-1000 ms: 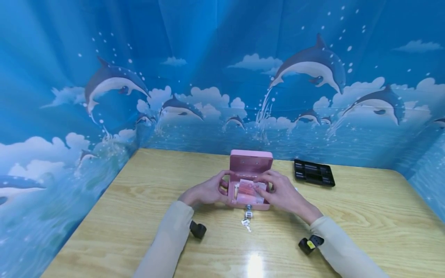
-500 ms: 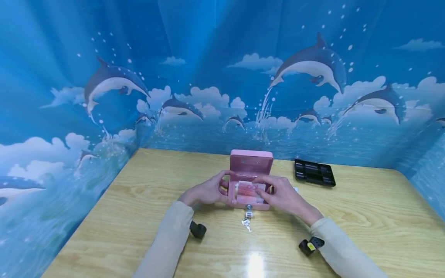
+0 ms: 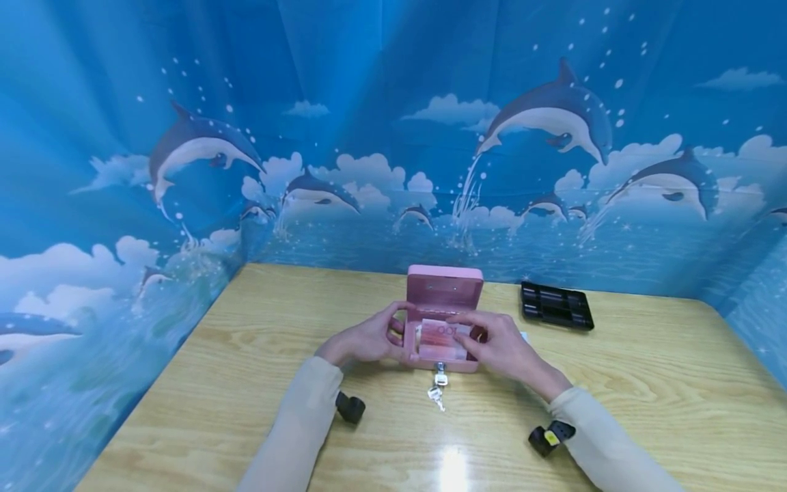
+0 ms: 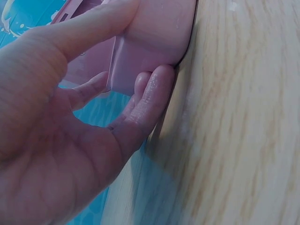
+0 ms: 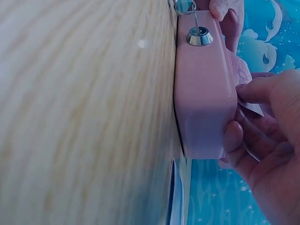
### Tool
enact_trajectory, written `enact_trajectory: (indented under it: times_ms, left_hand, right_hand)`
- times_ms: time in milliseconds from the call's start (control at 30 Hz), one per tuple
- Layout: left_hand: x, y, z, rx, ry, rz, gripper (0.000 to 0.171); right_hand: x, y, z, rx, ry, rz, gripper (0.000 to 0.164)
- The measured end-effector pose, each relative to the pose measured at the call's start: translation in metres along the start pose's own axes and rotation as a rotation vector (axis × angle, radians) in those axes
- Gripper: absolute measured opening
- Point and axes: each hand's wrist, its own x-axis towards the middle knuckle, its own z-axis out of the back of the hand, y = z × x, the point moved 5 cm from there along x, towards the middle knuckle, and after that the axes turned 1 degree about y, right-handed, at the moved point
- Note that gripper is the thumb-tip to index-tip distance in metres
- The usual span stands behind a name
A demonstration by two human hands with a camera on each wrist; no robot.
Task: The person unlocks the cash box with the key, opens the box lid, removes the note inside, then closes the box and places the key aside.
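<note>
Slightly levelled since a second ago, the red banknote (image 3: 435, 337) is now shown with its numerals uncovered, and the fingers of the right hand (image 3: 499, 346) have been drawn toward its right-hand end. It is pinched between that hand's thumb and forefinger, and the other fingers are rested against the right wall of the pink box (image 3: 461, 367). By the left hand (image 3: 367, 339), the left side of the box is gripped, thumb at the front corner and fingers round toward the hinge. For the note to be handled well, it should be judged best held lightly near its edge, kept flat and clear of the rim so that no corner is creased, while the box is steadied by the left hand. Inside the box, between the two hands, the note is laid over paler pieces that cannot be made out; its lid (image 3: 445, 272) is raised just beyond them. Nearer the person than either hand, keys (image 3: 436, 394) are hung from the front lock (image 5: 199, 37). Beyond the right hand and to its right, a black tray (image 3: 556, 307) divided into compartments is set on the worktop (image 3: 381, 444); whether anything is held in it cannot be told.
</note>
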Motion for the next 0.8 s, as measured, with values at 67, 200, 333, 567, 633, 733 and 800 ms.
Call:
enact_trajectory:
  times_ms: [67,200,333,567,633,733,800]
  left_hand:
    - [0.001,0.0,0.0,-0.002,0.0,-0.002,0.091]
    - [0.001,0.001,0.0,-0.004,0.001,0.006,0.09]
    - [0.001,0.002,0.0,0.0,0.001,0.006,0.089]
    - [0.0,0.001,0.001,-0.001,0.004,-0.002,0.091]
    - [0.0,0.001,0.001,-0.004,0.006,-0.002,0.091]
    - [0.0,0.001,0.001,-0.007,0.004,0.0,0.091]
    - [0.001,0.001,0.001,-0.007,0.002,0.006,0.091]
  right_hand:
    - [0.0,0.0,0.001,0.002,-0.02,-0.004,0.029]
    - [-0.001,0.0,0.004,0.008,-0.068,-0.008,0.029]
    - [-0.002,0.001,0.007,0.014,-0.112,0.015,0.03]
    - [-0.002,0.003,0.01,0.044,-0.151,0.041,0.029]
    - [-0.002,0.003,0.011,0.052,-0.156,0.034,0.028]
    - [-0.003,0.003,0.011,0.058,-0.157,0.015,0.028]
    - [-0.003,0.002,0.012,0.061,-0.154,0.002,0.028]
